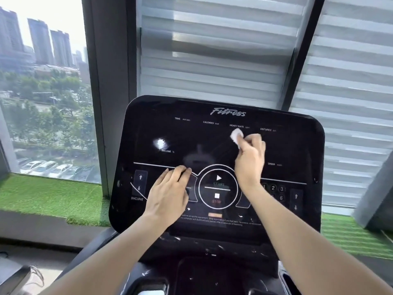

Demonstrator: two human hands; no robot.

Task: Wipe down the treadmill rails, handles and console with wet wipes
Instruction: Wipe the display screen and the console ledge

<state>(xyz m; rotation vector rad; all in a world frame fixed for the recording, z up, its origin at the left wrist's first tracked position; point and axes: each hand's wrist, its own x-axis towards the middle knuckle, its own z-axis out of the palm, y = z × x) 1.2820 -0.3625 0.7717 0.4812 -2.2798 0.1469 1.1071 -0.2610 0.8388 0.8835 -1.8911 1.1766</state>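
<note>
Two hands are on the treadmill console [217,165], which fills the middle of the frame as a big glossy black panel tilted back toward the window. The right hand [249,160] is up in the center-right of the panel, fingers curled round a small white wet wipe [236,134] and pressing it against the glass just under the HEART RATE label. The left hand [168,192] lies flat and relaxed on the lower left part of the panel, fingers straight, tips touching the surface just left of the START/STOP ring [218,187], holding nothing. That palm covers some of the printed buttons there, and the right wrist hides the ring's right edge and part of the number keys. The incline arrows [140,183] sit at the left edge of the panel, another arrow pair at the right. A bright glare spot [160,143] shows on the upper left of the screen. Behind the console, striped roller blinds [212,50] cover the top center and right, a dark window post [110,81] stands just left of them, and the upper left shows high-rises and trees through glass. Fake grass strips [49,196] run along the sill, left and right. Bottom center is the dark tray area, blurry.
</note>
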